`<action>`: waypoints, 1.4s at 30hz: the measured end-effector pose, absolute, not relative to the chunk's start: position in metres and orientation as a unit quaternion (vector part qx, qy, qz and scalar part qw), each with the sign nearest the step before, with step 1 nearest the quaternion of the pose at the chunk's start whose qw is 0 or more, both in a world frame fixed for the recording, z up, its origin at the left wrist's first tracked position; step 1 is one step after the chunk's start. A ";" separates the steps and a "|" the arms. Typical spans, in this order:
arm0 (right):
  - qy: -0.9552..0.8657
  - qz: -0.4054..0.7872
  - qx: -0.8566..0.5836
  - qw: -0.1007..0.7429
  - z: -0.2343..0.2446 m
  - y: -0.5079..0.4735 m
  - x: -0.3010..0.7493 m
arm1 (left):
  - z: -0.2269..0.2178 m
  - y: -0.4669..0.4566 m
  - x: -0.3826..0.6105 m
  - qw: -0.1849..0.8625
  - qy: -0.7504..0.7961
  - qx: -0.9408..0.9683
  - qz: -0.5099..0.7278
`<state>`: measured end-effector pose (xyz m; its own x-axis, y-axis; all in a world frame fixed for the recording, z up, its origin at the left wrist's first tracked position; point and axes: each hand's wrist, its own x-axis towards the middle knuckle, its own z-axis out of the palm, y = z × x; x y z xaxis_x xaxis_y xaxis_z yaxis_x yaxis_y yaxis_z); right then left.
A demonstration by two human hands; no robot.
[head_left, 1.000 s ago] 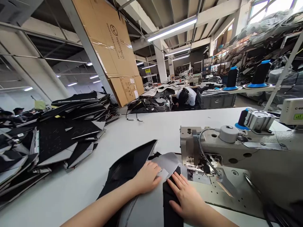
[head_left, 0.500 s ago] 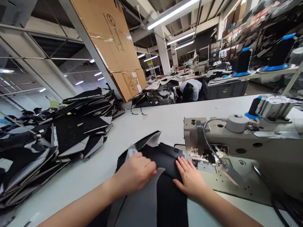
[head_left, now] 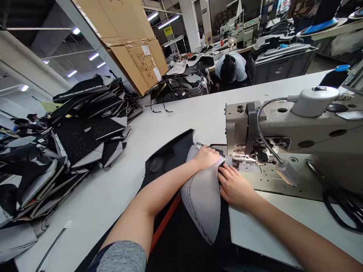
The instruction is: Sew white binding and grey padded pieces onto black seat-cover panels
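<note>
A sewn black fabric piece (head_left: 167, 156) with a grey mesh panel (head_left: 202, 200) lies partly folded on the white table, left of the sewing machine (head_left: 255, 124). My left hand (head_left: 207, 156) is closed on the upper part of the mesh panel, fingers curled over the fabric. Close beside it, my right hand (head_left: 237, 187) grips the right edge of the fabric, just short of the needle plate; its fingertips are bent onto the dark cloth. The lower end of the fabric hangs toward me. Whatever lies beneath both palms is hidden.
Black-handled scissors (head_left: 340, 204) lie by the machine bed. Piled black and grey fabric pieces (head_left: 82, 147) cover the left side. Behind the white table (head_left: 181, 117), a person (head_left: 231, 70) bends down near a grey crate (head_left: 280, 66). A tall cardboard sheet (head_left: 136, 49) leans at the back.
My left hand has moved right and up, bringing the grey mesh panel over toward the machine. My right hand has gone from flat to gripping the fabric edge. The view has tilted down.
</note>
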<state>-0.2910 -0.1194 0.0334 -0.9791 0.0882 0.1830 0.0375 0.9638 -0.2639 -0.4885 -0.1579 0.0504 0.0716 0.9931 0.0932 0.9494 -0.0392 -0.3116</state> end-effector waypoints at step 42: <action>-0.951 0.020 0.116 0.285 0.025 -0.131 -0.246 | 0.055 -0.188 -0.421 -0.017 -0.726 -0.684 -0.064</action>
<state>-0.2457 -0.1305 0.0254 -0.8107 -0.2088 0.5470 -0.2320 0.9723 0.0273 -0.4214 -0.1883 0.0550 -0.0633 0.9960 0.0628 0.9915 0.0556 0.1174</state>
